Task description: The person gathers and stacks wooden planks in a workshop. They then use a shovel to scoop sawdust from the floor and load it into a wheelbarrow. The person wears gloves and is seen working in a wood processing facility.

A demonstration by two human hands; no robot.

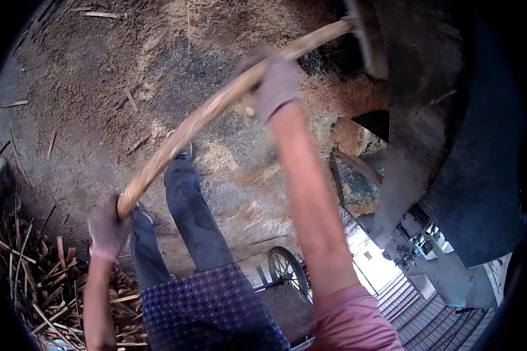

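Note:
A long, slightly bowed wooden handle (196, 120) slants across the head view, from low left to the upper right. My left hand (109, 229), in a pale work glove, is closed round its near end. Farther up, my right hand (279, 86), gloved too and blurred by motion, grips the handle with the arm stretched forward. At the far end the handle meets a blurred grey, flat, blade-like piece (369, 44); whether this is a shovel or a hoe I cannot tell.
Sawdust and wood slivers cover the ground (70, 82). A pile of split sticks (47, 286) lies at the lower left, near my feet. Large metal sheets (418, 111) stand on the right. A spoked wheel (288, 271) of a cart is close behind my legs.

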